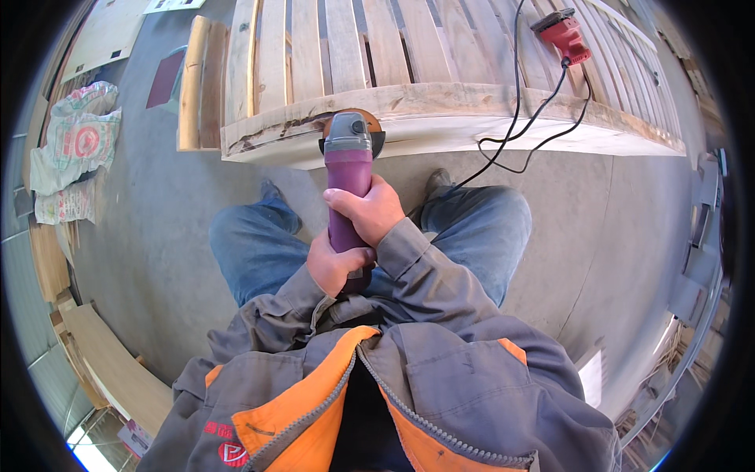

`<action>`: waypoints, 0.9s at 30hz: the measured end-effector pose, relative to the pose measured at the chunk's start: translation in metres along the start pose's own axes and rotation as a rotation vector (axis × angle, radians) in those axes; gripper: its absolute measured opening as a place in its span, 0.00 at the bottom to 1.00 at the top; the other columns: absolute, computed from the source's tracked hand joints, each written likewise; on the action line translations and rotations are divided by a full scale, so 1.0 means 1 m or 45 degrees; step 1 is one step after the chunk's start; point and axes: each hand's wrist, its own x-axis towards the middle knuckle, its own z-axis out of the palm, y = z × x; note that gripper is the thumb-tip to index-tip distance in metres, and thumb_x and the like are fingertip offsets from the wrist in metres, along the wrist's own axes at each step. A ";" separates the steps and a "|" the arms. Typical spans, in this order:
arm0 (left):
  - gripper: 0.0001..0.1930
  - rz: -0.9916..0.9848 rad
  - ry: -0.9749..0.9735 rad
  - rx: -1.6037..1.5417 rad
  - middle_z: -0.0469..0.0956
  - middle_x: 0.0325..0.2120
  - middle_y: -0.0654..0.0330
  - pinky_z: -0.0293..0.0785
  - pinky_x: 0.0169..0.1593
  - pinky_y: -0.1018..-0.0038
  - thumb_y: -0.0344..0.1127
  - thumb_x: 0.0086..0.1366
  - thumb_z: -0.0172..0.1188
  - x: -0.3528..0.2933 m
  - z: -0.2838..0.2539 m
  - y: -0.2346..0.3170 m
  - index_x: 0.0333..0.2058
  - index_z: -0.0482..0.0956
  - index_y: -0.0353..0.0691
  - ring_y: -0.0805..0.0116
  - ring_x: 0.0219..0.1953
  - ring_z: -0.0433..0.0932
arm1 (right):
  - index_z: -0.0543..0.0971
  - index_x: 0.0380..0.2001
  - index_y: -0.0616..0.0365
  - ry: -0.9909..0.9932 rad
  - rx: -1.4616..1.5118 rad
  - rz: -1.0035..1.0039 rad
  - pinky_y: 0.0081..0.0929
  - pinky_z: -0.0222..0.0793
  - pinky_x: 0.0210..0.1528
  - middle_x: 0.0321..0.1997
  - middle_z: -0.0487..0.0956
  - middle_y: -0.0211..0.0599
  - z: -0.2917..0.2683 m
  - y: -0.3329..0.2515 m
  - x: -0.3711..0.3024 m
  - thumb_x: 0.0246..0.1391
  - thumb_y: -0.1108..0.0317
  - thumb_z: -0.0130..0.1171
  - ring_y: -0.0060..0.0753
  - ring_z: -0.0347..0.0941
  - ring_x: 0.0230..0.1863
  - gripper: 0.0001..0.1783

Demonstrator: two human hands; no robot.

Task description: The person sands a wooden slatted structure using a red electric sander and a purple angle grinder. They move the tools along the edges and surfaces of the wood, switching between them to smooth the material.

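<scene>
Both my hands are wrapped round a purple angle grinder [348, 169] with a grey head, pointing away from me. My left hand [334, 263] grips the rear of its body, low and close to me. Further forward, my right hand [368, 208] is closed round the middle, thumb across the top. An orange-brown disc [366, 119] with a dark guard shows at the grinder's head. It is at the near edge board [425, 98] of a slatted wooden panel. Dark, rough marks run along that board left of the disc; whether the disc touches the wood I cannot tell.
A red sander [565, 39] lies on the slats at the far right, its black cable [515, 118] hanging over the near edge toward my right leg. Beside the panel's left end are upright timber pieces [200, 82]. White printed sacks [79, 141] lie at the left, above stacked boards [118, 362].
</scene>
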 end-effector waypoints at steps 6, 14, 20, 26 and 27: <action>0.23 -0.011 -0.052 -0.016 0.85 0.41 0.56 0.81 0.45 0.70 0.28 0.58 0.69 0.004 0.004 -0.002 0.53 0.79 0.32 0.64 0.41 0.86 | 0.80 0.49 0.71 0.041 -0.038 -0.003 0.38 0.81 0.50 0.44 0.86 0.54 -0.009 -0.003 -0.003 0.48 0.47 0.76 0.43 0.85 0.44 0.38; 0.24 -0.017 0.018 -0.042 0.85 0.43 0.56 0.82 0.48 0.69 0.28 0.58 0.69 0.002 -0.001 -0.004 0.54 0.78 0.30 0.64 0.43 0.86 | 0.80 0.49 0.71 0.002 0.006 0.003 0.38 0.80 0.50 0.44 0.86 0.53 -0.001 0.004 0.005 0.48 0.47 0.76 0.43 0.85 0.44 0.38; 0.25 -0.040 -0.031 -0.032 0.85 0.44 0.55 0.82 0.48 0.68 0.28 0.58 0.69 0.003 -0.002 -0.001 0.55 0.77 0.30 0.63 0.43 0.86 | 0.80 0.50 0.71 -0.010 0.016 0.024 0.38 0.80 0.51 0.45 0.86 0.53 -0.003 -0.004 0.000 0.48 0.48 0.76 0.42 0.85 0.45 0.38; 0.25 -0.028 -0.056 -0.024 0.85 0.43 0.55 0.81 0.47 0.69 0.28 0.58 0.70 0.007 0.005 -0.001 0.55 0.77 0.31 0.63 0.42 0.86 | 0.79 0.50 0.72 0.035 0.011 -0.002 0.38 0.80 0.50 0.45 0.86 0.55 -0.011 0.001 0.000 0.48 0.47 0.76 0.44 0.85 0.45 0.39; 0.25 -0.031 -0.058 -0.017 0.85 0.44 0.55 0.81 0.46 0.69 0.29 0.58 0.70 0.007 0.004 -0.002 0.55 0.77 0.31 0.63 0.42 0.86 | 0.79 0.50 0.72 0.040 0.008 0.000 0.38 0.80 0.50 0.45 0.86 0.55 -0.010 0.000 -0.001 0.48 0.47 0.76 0.44 0.85 0.45 0.39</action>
